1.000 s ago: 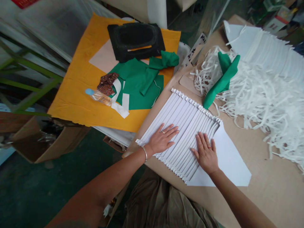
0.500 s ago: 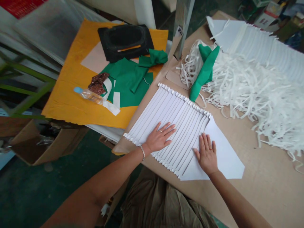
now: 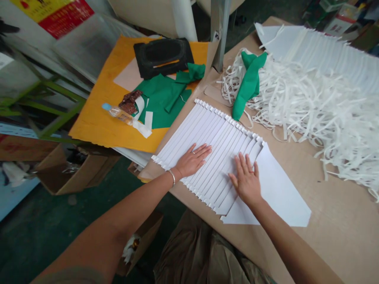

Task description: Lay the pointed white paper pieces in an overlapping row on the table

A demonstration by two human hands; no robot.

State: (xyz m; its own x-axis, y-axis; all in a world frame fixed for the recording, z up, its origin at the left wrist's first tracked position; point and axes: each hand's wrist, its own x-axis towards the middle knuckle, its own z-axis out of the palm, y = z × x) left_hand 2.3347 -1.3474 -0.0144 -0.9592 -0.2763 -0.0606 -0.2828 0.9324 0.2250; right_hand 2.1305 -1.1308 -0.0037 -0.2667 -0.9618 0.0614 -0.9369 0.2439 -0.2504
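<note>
A fanned row of overlapping white sheets (image 3: pixel 201 122), with small folded tabs along both ends, lies across the brown-covered table. My left hand (image 3: pixel 194 159) rests flat on the left part of the row, fingers stretched toward the right. Over the right part, near the last sheet edges, my right hand (image 3: pixel 247 177) is spread with its palm down; whether it touches the paper I cannot tell. Beneath and beyond it, the rightmost sheet (image 3: pixel 281 193) shows as a broad plain white area with slanted corners. Neither hand grips anything.
A heap of white ribbon-like strips (image 3: pixel 299 98) lies behind, with a green cloth (image 3: pixel 250 85) on it. A metal post (image 3: pixel 220 35) rises at the table's back edge. On the yellow-covered table (image 3: pixel 91 122) are a bottle (image 3: pixel 117 112), green fabric (image 3: pixel 160 92) and a black frame (image 3: pixel 162 57).
My right hand has moved left and slightly away from me, from the plain rightmost sheet onto the overlapped edges. My left hand stays flat on the row. The view has shifted a little.
</note>
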